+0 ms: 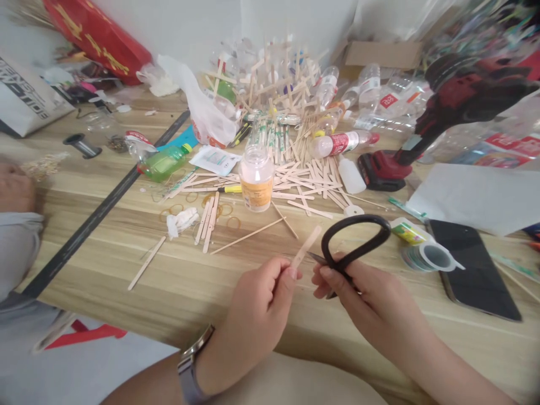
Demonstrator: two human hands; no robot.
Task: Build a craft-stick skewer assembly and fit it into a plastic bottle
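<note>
Right now your left hand (257,315) has its grip pinched together on a pale wooden stick (309,243), held above the near side of the desk (177,304), its free end pointing up and away from you. And there's your right hand (369,295), its grip wrapped around the black-handled scissors (352,260)! The blade tip sits right by your stick; whether it touches, I can't tell.

On to the containers. Straight ahead of you stands the clear jar (257,188), upright, orange label facing you; I can't make out what's inside. Over to its left, a green bottle (166,163) lies on its side, yellow cap pointing right, contents unclear. Between those two lies a flat white packet (216,160), and behind it slumps a white plastic bag (206,112), what it holds hidden from here.

Beyond the jar, to the right, a clear bottle with a red label (340,144) lies beside the heap of loose sticks (312,180), and a small white bottle (352,175) lies just in front of it. More clear bottles crowd the back, before an open cardboard box (382,54) whose inside you can't see.
</note>
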